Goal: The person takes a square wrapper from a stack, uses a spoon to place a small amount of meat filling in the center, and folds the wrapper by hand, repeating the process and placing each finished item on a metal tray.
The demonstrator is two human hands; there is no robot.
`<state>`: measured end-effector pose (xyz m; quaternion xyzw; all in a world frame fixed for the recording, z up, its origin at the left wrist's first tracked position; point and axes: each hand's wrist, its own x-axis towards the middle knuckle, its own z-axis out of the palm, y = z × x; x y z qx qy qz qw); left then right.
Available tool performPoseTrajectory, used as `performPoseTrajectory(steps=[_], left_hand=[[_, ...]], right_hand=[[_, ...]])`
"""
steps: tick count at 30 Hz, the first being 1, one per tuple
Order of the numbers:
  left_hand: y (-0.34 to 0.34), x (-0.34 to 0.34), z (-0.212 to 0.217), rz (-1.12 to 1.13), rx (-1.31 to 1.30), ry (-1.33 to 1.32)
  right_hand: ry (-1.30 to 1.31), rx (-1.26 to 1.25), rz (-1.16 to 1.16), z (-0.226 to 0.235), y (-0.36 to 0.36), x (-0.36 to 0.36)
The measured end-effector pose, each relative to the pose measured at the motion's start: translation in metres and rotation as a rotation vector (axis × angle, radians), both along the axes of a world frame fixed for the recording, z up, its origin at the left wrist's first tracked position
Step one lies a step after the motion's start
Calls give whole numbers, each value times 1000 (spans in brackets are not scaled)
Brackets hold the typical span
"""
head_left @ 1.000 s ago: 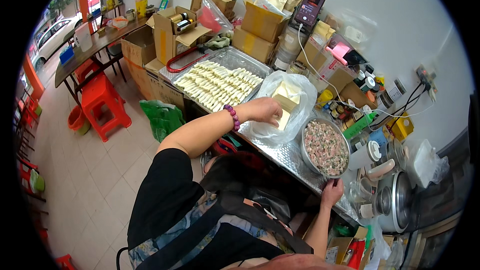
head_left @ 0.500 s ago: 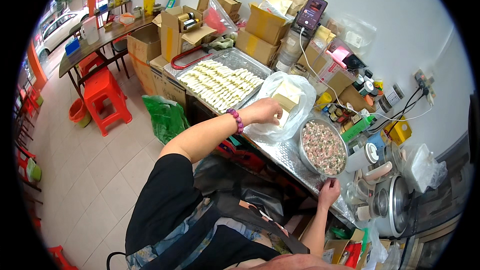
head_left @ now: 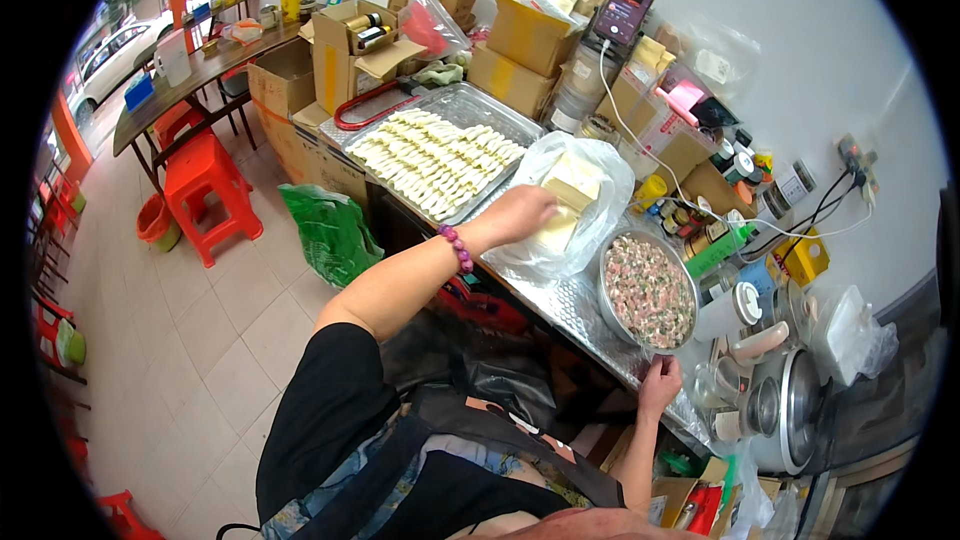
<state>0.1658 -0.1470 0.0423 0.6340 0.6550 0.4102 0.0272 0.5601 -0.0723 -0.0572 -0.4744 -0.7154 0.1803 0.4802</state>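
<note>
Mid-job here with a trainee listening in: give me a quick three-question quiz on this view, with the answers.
1. Which wrist wears the purple bead bracelet?
2. True or false: in the picture, the round bowl of chopped mixture is to the right of the metal tray.
3. Which is nearest to the left hand?
A) the phone
B) the pale square sheets
C) the red stool

Key:
1. The left.
2. True.
3. B, the pale square sheets.

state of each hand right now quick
Left hand: fingers curled near the pale stack; cannot tell if holding anything.
Right hand: fingers curled near the metal bowl; cannot tell if holding anything.
</note>
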Motion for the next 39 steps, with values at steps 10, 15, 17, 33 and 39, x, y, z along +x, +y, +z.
performPoseTrajectory(steps=[10,15,17,33,39], left_hand=[[-1,-26,-28,-455,369,-1864],[-32,24,-24,-354,300,-1859],[-44,52,-28,-340,123,-1837],[-41,155,-52,-204,-183,-2145],[-36,169,-44,-231,-248,-2224]], right_hand=[[261,-131,51,20,-47,15],[-145,273,226,70,-65,-21],[-195,363,308,84,-65,-34],[-274,225,474,111,-11,-49],[-188,233,457,113,-2,-56]])
